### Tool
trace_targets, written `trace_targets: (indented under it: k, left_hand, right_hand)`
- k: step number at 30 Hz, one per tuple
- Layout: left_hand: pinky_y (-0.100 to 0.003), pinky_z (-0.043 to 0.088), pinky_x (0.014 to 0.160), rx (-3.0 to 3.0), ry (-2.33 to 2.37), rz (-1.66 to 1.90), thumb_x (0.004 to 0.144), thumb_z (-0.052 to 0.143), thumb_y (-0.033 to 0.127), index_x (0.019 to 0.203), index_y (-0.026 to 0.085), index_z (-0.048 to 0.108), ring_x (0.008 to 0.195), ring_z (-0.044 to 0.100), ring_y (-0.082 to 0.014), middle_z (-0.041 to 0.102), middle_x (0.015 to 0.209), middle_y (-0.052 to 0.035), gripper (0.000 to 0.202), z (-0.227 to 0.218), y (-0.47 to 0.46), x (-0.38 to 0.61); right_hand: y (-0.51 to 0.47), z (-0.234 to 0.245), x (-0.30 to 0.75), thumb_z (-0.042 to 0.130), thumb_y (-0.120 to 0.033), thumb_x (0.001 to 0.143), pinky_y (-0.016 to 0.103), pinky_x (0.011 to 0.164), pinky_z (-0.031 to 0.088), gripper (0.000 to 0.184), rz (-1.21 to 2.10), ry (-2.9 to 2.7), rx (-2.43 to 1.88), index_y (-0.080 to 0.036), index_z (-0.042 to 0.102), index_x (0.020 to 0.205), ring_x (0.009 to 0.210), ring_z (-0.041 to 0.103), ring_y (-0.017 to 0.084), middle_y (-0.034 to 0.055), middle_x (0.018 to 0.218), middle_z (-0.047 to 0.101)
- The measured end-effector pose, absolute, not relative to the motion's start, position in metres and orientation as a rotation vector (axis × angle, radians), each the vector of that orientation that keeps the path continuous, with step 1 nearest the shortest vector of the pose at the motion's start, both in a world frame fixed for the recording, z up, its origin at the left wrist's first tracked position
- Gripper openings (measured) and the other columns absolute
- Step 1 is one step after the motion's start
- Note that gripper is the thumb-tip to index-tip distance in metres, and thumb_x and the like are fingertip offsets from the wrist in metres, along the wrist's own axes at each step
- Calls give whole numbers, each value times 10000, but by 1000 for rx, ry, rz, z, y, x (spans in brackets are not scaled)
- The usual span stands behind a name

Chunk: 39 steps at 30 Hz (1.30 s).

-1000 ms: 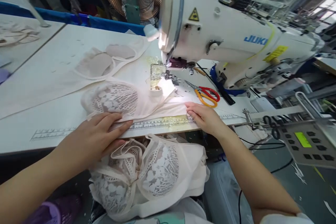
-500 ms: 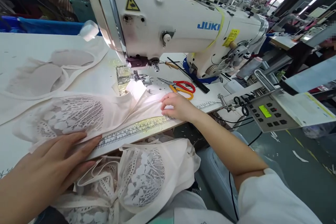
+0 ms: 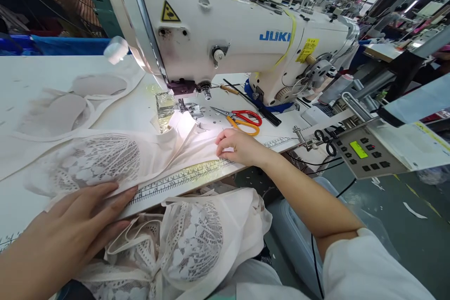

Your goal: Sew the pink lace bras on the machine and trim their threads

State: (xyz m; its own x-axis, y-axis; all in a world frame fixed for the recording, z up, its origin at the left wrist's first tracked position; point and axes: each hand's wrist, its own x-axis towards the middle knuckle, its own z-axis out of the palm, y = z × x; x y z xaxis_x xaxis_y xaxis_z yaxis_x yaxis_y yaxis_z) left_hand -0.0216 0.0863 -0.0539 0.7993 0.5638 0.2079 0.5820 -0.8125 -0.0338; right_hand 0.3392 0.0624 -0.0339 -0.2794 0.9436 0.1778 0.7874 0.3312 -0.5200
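Observation:
A pale pink lace bra (image 3: 112, 157) lies on the white table along its front edge. Its band runs right, with one folded part by the needle area of the white sewing machine (image 3: 239, 49). My left hand (image 3: 77, 222) rests on the lower edge of the lace cup, fingers stretched out and the thumb apart. The fingers of my right hand (image 3: 242, 147) are pinched on the right end of the band, just in front of the orange-and-red-handled scissors (image 3: 246, 121). A printed ruler strip (image 3: 176, 182) shows along the table edge below the band.
More bras (image 3: 195, 241) are heaped on my lap under the table edge. Another bra (image 3: 66, 110) lies at the back left. A black-handled tool (image 3: 269, 115) sits behind the scissors. At the right are a control panel (image 3: 369, 152) and a grey plastic bin (image 3: 293, 229).
The camera view has shifted slightly. Both hands keep nearly the same places on the bra; the right fingers look a little more closed on the band.

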Motion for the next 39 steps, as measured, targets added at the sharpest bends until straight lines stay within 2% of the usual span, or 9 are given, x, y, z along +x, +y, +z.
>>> trace_targets:
  k: [5,12,16,19,25,28,30,34,39]
  left_hand:
    - [-481,504,781,-2795,-847,-231,906,352,352,1129,212,655,982,568,-334,568,1121,-170,401,-46,84,-19]
    - [-389,528,776,-2820,-944,-284,942,332,364,1106,241,647,961,602,-255,639,1092,-112,376,-32,75,-14]
    - [-307,527,740,-2802,-1120,-435,944,301,227,973,178,646,913,604,-204,654,1015,-95,349,-28,68,-15]
    - [-294,525,701,-2688,-1097,-574,928,308,193,834,150,624,821,612,-195,665,886,-92,332,-25,68,-16]
    - [-382,497,637,-2533,-1038,-634,908,389,222,887,128,629,753,604,-253,654,805,-108,258,-14,69,-11]
    - [-576,411,846,-2467,-986,-581,867,518,309,894,157,634,977,569,-340,659,929,-110,193,-12,65,-1]
    - [-595,325,957,-2555,-917,-484,862,534,256,988,158,617,1066,532,-323,650,1011,-105,180,-15,63,7]
    - [-346,455,647,-2779,-848,-207,800,531,77,905,173,617,743,575,-219,633,813,-49,167,-27,69,18]
    - [-298,347,484,-2773,-970,-165,717,513,-12,745,180,584,661,560,-225,590,714,-46,206,-32,83,18]
  right_hand:
    - [59,-33,343,674,-56,717,306,754,467,140,309,-2121,-1515,-196,686,715,863,583,188,31,920,644]
    - [58,-29,303,573,-115,818,316,771,472,113,36,-2247,-1293,-192,655,831,866,584,193,52,935,673]
    - [66,-33,258,565,-87,811,321,768,441,155,-103,-2406,-1142,-174,664,893,907,556,217,67,1002,681]
    - [77,-35,237,556,-58,797,316,679,399,154,-226,-2472,-1131,-159,671,821,812,540,222,71,861,689]
    - [72,-19,235,495,-28,780,304,583,270,221,-440,-2412,-1281,-170,627,673,692,458,197,77,757,632]
    - [52,-14,234,467,-72,829,310,614,267,217,-448,-2436,-1299,-174,623,716,697,451,190,73,762,615]
    - [40,-18,234,467,-84,835,306,625,279,206,-369,-2549,-1272,-178,620,734,662,454,176,51,703,596]
    - [30,-32,241,491,-110,839,274,596,334,175,-227,-2651,-1336,-167,625,742,646,511,171,51,706,618]
    - [38,-34,259,487,-100,858,289,727,436,164,-171,-2577,-1546,-173,634,855,929,593,218,86,1042,669]
